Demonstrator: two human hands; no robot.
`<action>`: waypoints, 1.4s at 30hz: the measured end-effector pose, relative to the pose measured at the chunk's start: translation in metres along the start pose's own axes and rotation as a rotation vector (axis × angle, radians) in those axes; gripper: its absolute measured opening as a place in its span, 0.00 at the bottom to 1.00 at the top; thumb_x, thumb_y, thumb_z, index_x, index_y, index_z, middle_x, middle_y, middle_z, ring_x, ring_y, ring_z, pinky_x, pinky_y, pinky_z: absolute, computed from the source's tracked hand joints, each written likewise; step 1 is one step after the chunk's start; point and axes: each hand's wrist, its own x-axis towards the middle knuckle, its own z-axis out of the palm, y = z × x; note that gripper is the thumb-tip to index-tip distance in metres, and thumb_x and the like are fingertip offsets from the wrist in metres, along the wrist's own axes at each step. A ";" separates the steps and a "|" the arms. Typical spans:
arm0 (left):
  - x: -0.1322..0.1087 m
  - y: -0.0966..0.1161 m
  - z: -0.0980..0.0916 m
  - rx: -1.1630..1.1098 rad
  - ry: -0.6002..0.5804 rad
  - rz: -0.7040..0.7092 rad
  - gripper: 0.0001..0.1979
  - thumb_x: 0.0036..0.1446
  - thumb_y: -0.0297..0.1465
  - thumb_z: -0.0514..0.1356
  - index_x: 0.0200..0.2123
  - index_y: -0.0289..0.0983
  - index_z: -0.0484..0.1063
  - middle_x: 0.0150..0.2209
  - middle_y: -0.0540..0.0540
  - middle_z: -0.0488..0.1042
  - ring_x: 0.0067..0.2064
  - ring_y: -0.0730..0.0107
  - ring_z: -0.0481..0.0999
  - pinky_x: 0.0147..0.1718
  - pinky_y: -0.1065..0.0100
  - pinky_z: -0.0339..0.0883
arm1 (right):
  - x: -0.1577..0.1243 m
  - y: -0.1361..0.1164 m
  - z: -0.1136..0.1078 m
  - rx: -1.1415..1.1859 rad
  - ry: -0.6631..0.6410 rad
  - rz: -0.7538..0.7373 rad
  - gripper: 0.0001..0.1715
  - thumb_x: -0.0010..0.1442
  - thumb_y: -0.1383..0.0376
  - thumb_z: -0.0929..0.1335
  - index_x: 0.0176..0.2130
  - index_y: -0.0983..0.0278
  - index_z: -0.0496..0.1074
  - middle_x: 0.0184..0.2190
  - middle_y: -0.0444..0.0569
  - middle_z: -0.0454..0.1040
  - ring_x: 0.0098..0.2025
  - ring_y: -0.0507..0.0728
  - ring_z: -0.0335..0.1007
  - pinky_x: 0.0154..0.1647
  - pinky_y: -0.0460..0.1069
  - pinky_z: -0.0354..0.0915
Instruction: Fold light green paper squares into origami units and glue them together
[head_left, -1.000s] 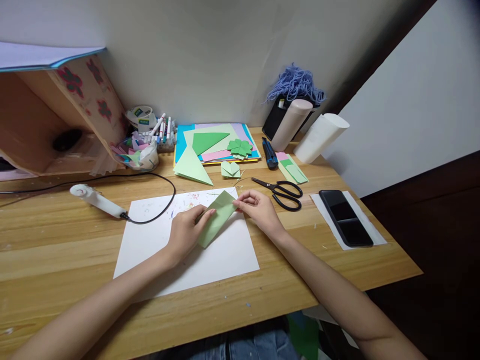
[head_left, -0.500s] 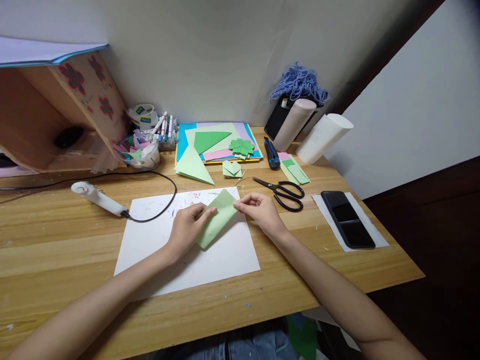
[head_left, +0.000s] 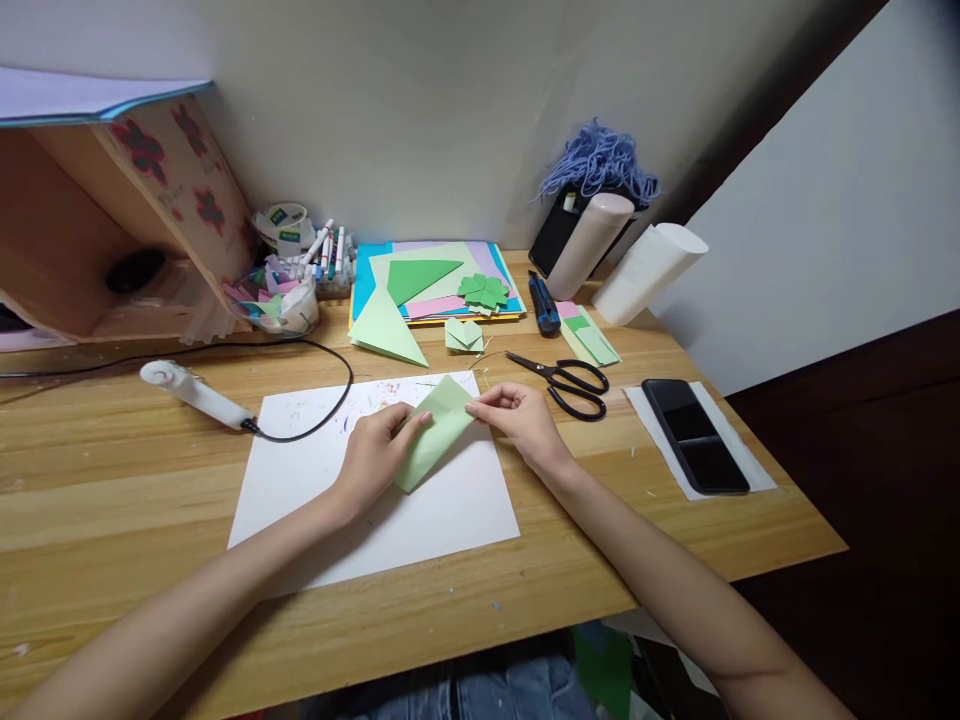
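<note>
Green paper (head_left: 435, 442) over the white sheet (head_left: 292, 462) is looking partly folded, its shape seemingly unfinished; your left hand (head_left: 376, 450) is gripping its nine-o'clock side, your right hand (head_left: 521, 422) pinching its two-o'clock corner.

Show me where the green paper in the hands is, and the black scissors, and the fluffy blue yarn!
Light green paper (head_left: 438, 435): head view, middle of its visible face.
Black scissors (head_left: 552, 373): head view, the joint between blades and handles.
Blue yarn (head_left: 598, 163): head view, middle of the tangled heap.
</note>
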 end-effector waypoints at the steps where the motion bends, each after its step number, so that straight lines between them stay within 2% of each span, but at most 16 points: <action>1: 0.000 0.000 0.000 0.003 -0.003 -0.001 0.18 0.55 0.42 0.50 0.21 0.36 0.64 0.18 0.53 0.59 0.23 0.75 0.56 0.22 0.72 0.49 | 0.000 0.000 0.000 -0.001 0.002 -0.001 0.16 0.35 0.60 0.75 0.22 0.67 0.69 0.23 0.46 0.73 0.27 0.52 0.70 0.32 0.47 0.66; 7: 0.001 -0.001 0.001 0.024 -0.004 0.008 0.18 0.55 0.42 0.50 0.20 0.37 0.61 0.19 0.54 0.58 0.23 0.75 0.56 0.22 0.72 0.49 | -0.001 0.000 0.002 0.034 0.023 -0.023 0.16 0.37 0.62 0.75 0.25 0.66 0.68 0.21 0.43 0.72 0.25 0.50 0.68 0.29 0.45 0.66; 13: 0.001 -0.001 0.002 0.080 0.007 0.042 0.18 0.57 0.40 0.48 0.19 0.37 0.53 0.18 0.54 0.55 0.22 0.75 0.56 0.23 0.72 0.48 | -0.004 0.001 0.006 0.098 -0.008 -0.064 0.20 0.45 0.61 0.71 0.38 0.66 0.69 0.21 0.41 0.71 0.24 0.48 0.67 0.29 0.44 0.66; 15: 0.000 -0.001 0.003 0.073 0.039 0.037 0.18 0.57 0.39 0.48 0.19 0.37 0.52 0.18 0.54 0.55 0.22 0.75 0.55 0.23 0.72 0.48 | -0.006 0.003 0.011 0.151 -0.089 -0.007 0.23 0.44 0.61 0.72 0.41 0.66 0.67 0.24 0.43 0.73 0.25 0.49 0.69 0.30 0.44 0.67; 17: -0.002 0.000 0.005 0.053 0.070 0.028 0.17 0.57 0.39 0.48 0.20 0.38 0.51 0.18 0.55 0.54 0.21 0.75 0.55 0.23 0.72 0.48 | -0.010 0.008 0.017 0.192 -0.242 0.092 0.26 0.41 0.62 0.73 0.41 0.66 0.67 0.29 0.47 0.75 0.29 0.51 0.71 0.31 0.46 0.68; 18: -0.003 0.000 0.006 0.041 0.077 0.024 0.17 0.57 0.39 0.48 0.20 0.38 0.51 0.18 0.55 0.54 0.21 0.75 0.55 0.22 0.72 0.48 | -0.011 0.010 0.020 0.192 -0.315 0.137 0.26 0.40 0.62 0.74 0.40 0.67 0.68 0.30 0.49 0.76 0.30 0.52 0.72 0.32 0.46 0.68; 20: -0.005 0.001 0.007 0.019 0.072 0.018 0.17 0.57 0.39 0.48 0.20 0.38 0.52 0.17 0.55 0.55 0.21 0.75 0.55 0.22 0.72 0.49 | -0.014 0.013 0.025 0.157 -0.376 0.173 0.22 0.40 0.62 0.74 0.36 0.68 0.71 0.31 0.51 0.76 0.30 0.53 0.73 0.30 0.46 0.69; 23: -0.005 0.002 0.008 -0.009 0.052 0.006 0.16 0.57 0.39 0.48 0.21 0.38 0.53 0.17 0.55 0.55 0.21 0.75 0.56 0.22 0.72 0.49 | -0.014 0.015 0.027 0.099 -0.353 0.181 0.17 0.43 0.62 0.72 0.33 0.70 0.72 0.28 0.51 0.76 0.24 0.50 0.71 0.25 0.44 0.68; 26: -0.004 0.001 0.008 -0.033 0.039 -0.010 0.16 0.57 0.40 0.48 0.21 0.38 0.54 0.18 0.55 0.57 0.21 0.75 0.57 0.22 0.73 0.50 | -0.012 0.013 0.026 0.085 -0.337 0.204 0.16 0.46 0.60 0.70 0.32 0.71 0.72 0.23 0.50 0.75 0.20 0.49 0.70 0.22 0.43 0.67; 29: -0.003 0.000 0.008 -0.047 0.039 -0.016 0.16 0.57 0.40 0.49 0.21 0.38 0.55 0.18 0.55 0.57 0.22 0.75 0.57 0.22 0.73 0.50 | -0.010 0.009 0.024 0.085 -0.310 0.191 0.17 0.45 0.60 0.71 0.31 0.71 0.72 0.23 0.49 0.75 0.21 0.49 0.70 0.22 0.43 0.68; 33: -0.002 0.000 0.007 -0.046 0.045 -0.015 0.16 0.57 0.40 0.49 0.21 0.37 0.56 0.18 0.55 0.58 0.22 0.76 0.57 0.22 0.73 0.50 | -0.008 0.004 0.019 0.070 -0.190 0.110 0.16 0.41 0.61 0.73 0.30 0.69 0.72 0.23 0.47 0.75 0.21 0.48 0.70 0.23 0.42 0.67; 37: -0.002 0.002 0.006 -0.026 0.070 -0.010 0.16 0.56 0.40 0.49 0.21 0.37 0.56 0.18 0.55 0.56 0.21 0.76 0.56 0.22 0.73 0.49 | -0.004 0.004 0.014 0.085 -0.142 0.054 0.16 0.46 0.57 0.70 0.24 0.68 0.69 0.19 0.47 0.73 0.21 0.50 0.71 0.23 0.43 0.68; 42: 0.000 0.000 0.003 0.012 0.068 -0.018 0.17 0.56 0.41 0.49 0.20 0.37 0.58 0.17 0.55 0.55 0.22 0.75 0.55 0.22 0.72 0.49 | 0.005 0.006 0.005 0.071 0.002 -0.014 0.15 0.48 0.57 0.69 0.27 0.67 0.70 0.22 0.48 0.74 0.24 0.51 0.72 0.22 0.43 0.68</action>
